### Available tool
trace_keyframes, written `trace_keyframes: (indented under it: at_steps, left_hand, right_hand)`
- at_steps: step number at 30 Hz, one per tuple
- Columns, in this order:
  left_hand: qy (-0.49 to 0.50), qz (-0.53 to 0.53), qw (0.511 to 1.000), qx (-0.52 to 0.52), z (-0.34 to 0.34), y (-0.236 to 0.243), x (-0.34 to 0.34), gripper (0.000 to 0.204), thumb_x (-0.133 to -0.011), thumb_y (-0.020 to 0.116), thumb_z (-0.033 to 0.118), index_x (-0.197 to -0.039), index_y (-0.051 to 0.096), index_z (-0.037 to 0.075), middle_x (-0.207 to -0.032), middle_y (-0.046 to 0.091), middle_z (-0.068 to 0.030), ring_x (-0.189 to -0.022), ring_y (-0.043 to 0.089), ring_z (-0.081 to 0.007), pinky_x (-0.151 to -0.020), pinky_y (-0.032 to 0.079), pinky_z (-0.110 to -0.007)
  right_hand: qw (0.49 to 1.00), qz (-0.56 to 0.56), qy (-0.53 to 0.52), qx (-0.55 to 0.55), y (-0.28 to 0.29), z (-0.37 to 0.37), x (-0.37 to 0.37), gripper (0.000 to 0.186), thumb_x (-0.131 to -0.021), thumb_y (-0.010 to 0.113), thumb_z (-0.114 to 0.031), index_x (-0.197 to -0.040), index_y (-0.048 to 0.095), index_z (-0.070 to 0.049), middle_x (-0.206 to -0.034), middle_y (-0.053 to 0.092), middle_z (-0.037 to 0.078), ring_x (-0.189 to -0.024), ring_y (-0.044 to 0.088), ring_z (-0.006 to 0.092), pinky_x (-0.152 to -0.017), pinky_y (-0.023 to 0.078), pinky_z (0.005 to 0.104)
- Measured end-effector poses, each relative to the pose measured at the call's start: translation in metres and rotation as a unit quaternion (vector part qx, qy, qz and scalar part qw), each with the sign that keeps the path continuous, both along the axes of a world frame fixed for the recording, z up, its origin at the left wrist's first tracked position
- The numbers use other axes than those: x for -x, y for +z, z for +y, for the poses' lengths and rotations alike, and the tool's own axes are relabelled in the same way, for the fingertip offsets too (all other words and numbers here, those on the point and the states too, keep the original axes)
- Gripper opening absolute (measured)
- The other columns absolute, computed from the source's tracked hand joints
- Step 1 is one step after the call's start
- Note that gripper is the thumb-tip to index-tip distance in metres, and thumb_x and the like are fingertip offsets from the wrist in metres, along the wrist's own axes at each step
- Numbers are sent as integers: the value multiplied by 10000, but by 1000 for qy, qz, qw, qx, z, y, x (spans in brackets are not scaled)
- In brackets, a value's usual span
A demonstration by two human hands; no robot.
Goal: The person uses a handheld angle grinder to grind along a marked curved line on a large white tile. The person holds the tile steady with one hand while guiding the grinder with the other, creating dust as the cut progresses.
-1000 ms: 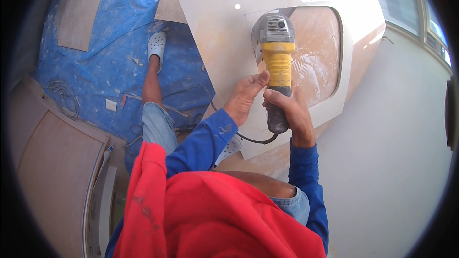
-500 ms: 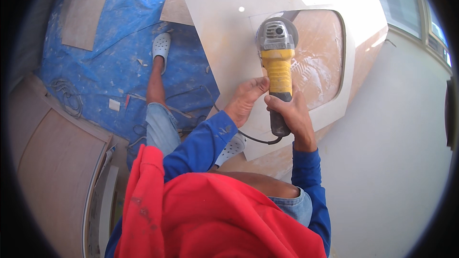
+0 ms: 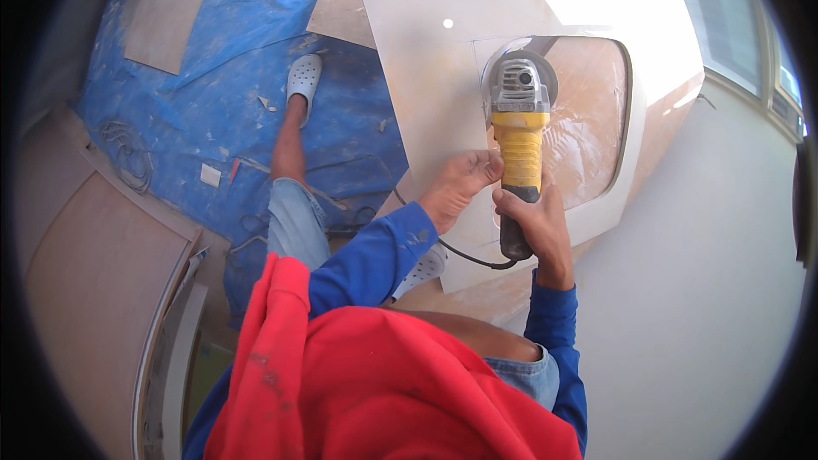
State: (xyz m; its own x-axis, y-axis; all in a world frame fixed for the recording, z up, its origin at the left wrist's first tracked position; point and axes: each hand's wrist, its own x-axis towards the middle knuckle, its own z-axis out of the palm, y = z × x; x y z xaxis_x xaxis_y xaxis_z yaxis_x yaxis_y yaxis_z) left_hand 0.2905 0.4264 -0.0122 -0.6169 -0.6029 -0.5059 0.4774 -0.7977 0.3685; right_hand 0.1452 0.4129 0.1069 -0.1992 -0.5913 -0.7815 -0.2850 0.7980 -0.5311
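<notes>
An angle grinder [image 3: 521, 140] with a grey head, yellow body and black rear handle lies over a large pale panel [image 3: 409, 60]. Its round disc [image 3: 548, 77] sits at the left edge of a rounded opening in the panel. Around the black handle closes my right hand [image 3: 543, 226], thumb on top. My left hand [image 3: 464, 186] holds the yellow body from the left; its thumb side presses there and its other fingers are partly hidden underneath. A black cord [image 3: 473, 254] runs from the handle's end past my left wrist. Faint pencil-like lines mark the panel near the disc.
Blue sheeting [image 3: 230, 119] with scattered scraps covers the floor at left, with a coiled cable [image 3: 128, 158] on it. Thin wood boards [image 3: 175, 13] lie at the far left; a curved wooden piece [image 3: 102, 281] stands near left. A pale wall [image 3: 707, 290] rises at right.
The whole view has shifted, so things appear lower and farther right. Against the panel, the grinder has moved slightly right and nearer along the opening's edge. Both hands keep their hold.
</notes>
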Motion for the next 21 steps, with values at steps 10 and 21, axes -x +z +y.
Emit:
trace_keyframes:
  at_steps: [10, 21]
  left_hand:
    - [-16, 40, 999, -9, 3, -8, -2, 783, -1047, 697, 617, -1451, 630, -51, -1364, 703, -112, -1344, 580, -183, -1211, 380, -388]
    - [-7, 15, 999, -27, 7, -8, 1, 838, -1028, 719, 626, -1463, 605, -81, -1376, 698, -142, -1370, 575, -202, -1219, 376, -395]
  right_hand:
    - [1000, -17, 22, 0, -5, -1, 4, 672, -801, 865, -245, -1350, 605, 42, -1041, 722, 109, -910, 699, 176, -832, 575, 345]
    - [999, -31, 24, -7, -1, -5, 4, 690, -803, 861, -241, -1372, 596, 47, -1051, 727, 115, -913, 703, 183, -837, 578, 344]
